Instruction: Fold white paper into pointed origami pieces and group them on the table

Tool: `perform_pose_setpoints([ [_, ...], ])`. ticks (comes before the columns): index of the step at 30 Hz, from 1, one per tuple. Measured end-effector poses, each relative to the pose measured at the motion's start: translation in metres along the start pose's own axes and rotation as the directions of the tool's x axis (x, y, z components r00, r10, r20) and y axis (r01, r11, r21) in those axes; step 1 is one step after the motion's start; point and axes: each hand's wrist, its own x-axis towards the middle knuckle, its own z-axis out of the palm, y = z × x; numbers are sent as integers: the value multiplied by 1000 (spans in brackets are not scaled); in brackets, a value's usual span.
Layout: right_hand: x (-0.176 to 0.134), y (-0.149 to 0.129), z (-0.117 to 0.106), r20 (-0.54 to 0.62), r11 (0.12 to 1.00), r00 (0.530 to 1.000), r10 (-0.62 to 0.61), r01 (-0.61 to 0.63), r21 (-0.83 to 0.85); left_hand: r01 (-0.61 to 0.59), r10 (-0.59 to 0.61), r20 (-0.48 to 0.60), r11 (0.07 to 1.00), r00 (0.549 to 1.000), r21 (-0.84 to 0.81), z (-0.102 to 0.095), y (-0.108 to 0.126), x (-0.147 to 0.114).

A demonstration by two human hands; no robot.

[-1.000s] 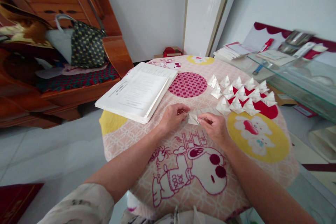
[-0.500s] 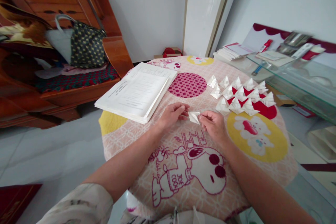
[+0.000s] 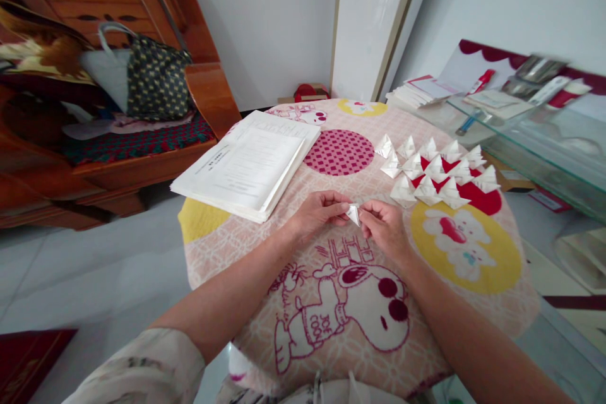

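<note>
Small white folded-paper piece (image 3: pixel 353 215) pinched between the fingertips of bare left hand (image 3: pixel 322 213) and bare right hand (image 3: pixel 386 225), right of thick white stack of printed sheets (image 3: pixel 241 167), with pointed white paper shapes (image 3: pixel 427 190) farther right.

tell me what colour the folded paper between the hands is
White: the paper shows best in the head view.

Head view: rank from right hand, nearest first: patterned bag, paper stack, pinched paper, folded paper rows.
From right hand:
1. Pinched paper: just left.
2. Folded paper rows: ahead, right.
3. Paper stack: left, ahead.
4. Patterned bag: far left, beyond the stack.
</note>
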Motion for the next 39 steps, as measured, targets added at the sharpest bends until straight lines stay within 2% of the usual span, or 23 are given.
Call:
perform_pose_setpoints([
  [6, -2, 1, 1, 62, 999, 998, -6, 2, 54, -38, 44, -73, 996, 996, 76, 1, 3, -1],
  [10, -2, 0, 3, 70, 982, 996, 61, -72, 174, -84, 98, -91, 986, 991, 146, 0, 5, -1],
  [14, -1, 1, 4, 96, 937, 983, 154, -176, 302, -97, 106, -58, 985, 993, 144, 3, 5, -3],
  [21, 2, -2, -1, 172, 852, 971, 166, -230, 471, -108, 106, 84, 994, 991, 20, 4, 8, -5],
  [24, 2, -3, -4, 221, 827, 958, 180, -269, 493, -121, 118, 116, 993, 986, 16, 3, 7, -4],
  [28, 3, -4, -5, 270, 818, 945, 187, -302, 490, -162, 157, 104, 986, 982, 37, 4, 4, -2],
  [39, 3, -3, -4, 262, 807, 945, 194, -306, 505, -196, 189, 107, 978, 976, 64, 3, 1, -1],
])
